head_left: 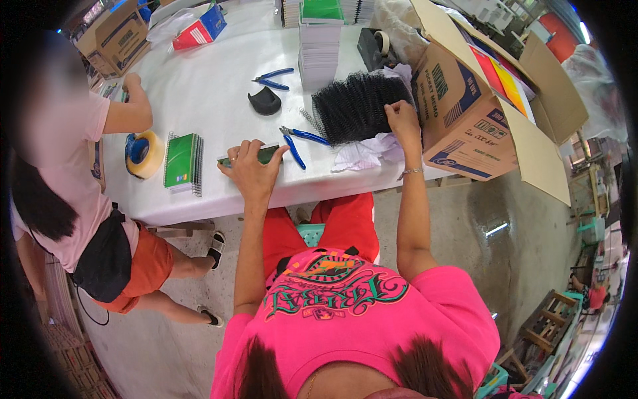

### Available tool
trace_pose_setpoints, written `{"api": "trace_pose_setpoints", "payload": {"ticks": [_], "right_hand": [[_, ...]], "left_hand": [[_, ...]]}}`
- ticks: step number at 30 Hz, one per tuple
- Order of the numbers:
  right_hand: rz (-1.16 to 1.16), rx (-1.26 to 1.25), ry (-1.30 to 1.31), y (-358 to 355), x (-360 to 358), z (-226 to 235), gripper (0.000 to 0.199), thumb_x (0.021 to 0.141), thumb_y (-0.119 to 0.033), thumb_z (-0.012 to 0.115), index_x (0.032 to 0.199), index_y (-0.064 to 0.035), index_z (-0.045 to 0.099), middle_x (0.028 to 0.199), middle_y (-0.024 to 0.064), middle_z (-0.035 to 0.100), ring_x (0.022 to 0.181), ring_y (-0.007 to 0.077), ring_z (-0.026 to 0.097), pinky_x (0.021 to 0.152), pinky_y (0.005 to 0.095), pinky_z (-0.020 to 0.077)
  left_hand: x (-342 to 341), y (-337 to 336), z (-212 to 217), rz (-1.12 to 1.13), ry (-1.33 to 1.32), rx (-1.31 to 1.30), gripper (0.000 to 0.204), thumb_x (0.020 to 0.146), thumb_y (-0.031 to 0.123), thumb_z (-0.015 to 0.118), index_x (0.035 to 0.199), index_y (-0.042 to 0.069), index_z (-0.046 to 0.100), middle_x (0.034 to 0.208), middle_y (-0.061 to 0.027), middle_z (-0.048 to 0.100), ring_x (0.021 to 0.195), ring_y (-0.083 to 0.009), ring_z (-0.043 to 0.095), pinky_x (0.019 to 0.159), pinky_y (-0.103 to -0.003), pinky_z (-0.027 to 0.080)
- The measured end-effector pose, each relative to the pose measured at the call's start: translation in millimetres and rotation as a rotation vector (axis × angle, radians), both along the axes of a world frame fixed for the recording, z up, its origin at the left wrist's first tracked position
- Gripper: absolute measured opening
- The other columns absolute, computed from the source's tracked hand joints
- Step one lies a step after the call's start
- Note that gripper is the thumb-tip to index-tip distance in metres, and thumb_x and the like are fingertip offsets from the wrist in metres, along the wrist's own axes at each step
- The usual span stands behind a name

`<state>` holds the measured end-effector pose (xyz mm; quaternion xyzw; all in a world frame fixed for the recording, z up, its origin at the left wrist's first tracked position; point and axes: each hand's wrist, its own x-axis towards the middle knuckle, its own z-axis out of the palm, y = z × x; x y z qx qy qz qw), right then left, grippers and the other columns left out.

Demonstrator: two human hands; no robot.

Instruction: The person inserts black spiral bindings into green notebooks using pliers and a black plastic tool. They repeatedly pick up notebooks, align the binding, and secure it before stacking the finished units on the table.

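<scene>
My left hand [251,167] is closed around a small green-covered memo pad [268,154] at the table's near edge, its thumb and fingers spanning the pad. My right hand [403,124] reaches to the right end of a pile of black spiral binding coils [352,110], thumb and fingertips pinched on a coil there. The pile lies on a crumpled white cloth [365,153]. Between my hands lie blue-handled cutting pliers [300,137] with their handles spread. A stack of green spiral notepads [182,161] stands left of my left hand.
A roll of tape [144,154], more blue pliers [272,80] and a black curved piece [264,102] lie on the white table [199,100]. Tall paper stacks [319,56] stand behind the coils. An open carton [458,106] stands at right. A co-worker [80,146] works at left.
</scene>
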<state>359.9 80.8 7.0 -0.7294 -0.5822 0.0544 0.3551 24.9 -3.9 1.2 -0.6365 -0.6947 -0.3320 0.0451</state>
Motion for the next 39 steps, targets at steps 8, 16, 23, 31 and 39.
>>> {"api": "trace_pose_setpoints", "payload": {"ticks": [8,16,23,31,39], "right_hand": [[0.115,0.084,0.527,-23.5,-15.5,49.9,0.024,0.100,-0.024,0.060,0.114,-0.0049,0.064,0.081,0.0044,0.060,0.069,0.0098,0.059,0.068,0.0270,0.0500],[0.737,-0.173,0.990,-54.3,-59.4,64.8,0.030,0.094,-0.015,0.068,0.120,-0.0018,0.064,0.092,0.0006,0.063,0.078,0.0079,0.060,0.071,0.0216,0.0485],[0.712,-0.004,1.088,-54.2,-110.9,66.3,0.042,0.092,-0.004,0.067,0.130,-0.0015,0.050,0.094,0.0070,0.064,0.081,0.0123,0.063,0.079,0.0263,0.0516],[0.812,-0.174,0.637,-55.8,-155.7,32.0,0.028,0.089,-0.010,0.068,0.116,-0.0016,0.064,0.092,0.0081,0.070,0.077,0.0125,0.064,0.071,0.0273,0.0505],[0.769,-0.107,0.413,-62.9,-179.5,24.8,0.024,0.084,-0.007,0.072,0.107,-0.0020,0.072,0.094,0.0073,0.070,0.079,0.0137,0.061,0.075,0.0282,0.0494]], "left_hand": [[-4.0,-0.5,-10.1,0.004,-0.001,0.080,0.042,0.074,0.051,0.079,0.086,0.013,0.068,0.093,0.0017,0.063,0.106,-0.0278,0.054,0.100,-0.077,0.024],[-10.0,2.1,-9.7,-0.020,0.013,0.106,0.038,0.074,0.048,0.080,0.085,0.014,0.068,0.093,0.0026,0.061,0.103,-0.0237,0.053,0.100,-0.075,0.023],[-15.9,-8.7,-4.8,-0.011,-0.031,0.115,0.036,0.073,0.045,0.082,0.084,0.015,0.067,0.091,0.0021,0.060,0.106,-0.0250,0.053,0.101,-0.072,0.023],[-18.0,-10.7,0.1,-0.023,-0.030,0.054,0.041,0.074,0.051,0.080,0.086,0.013,0.068,0.092,0.0003,0.062,0.106,-0.0269,0.055,0.099,-0.075,0.026],[-17.4,-10.7,-3.9,-0.027,-0.037,0.075,0.039,0.073,0.047,0.080,0.087,0.014,0.066,0.091,0.0000,0.061,0.105,-0.0277,0.054,0.098,-0.074,0.028]]}}
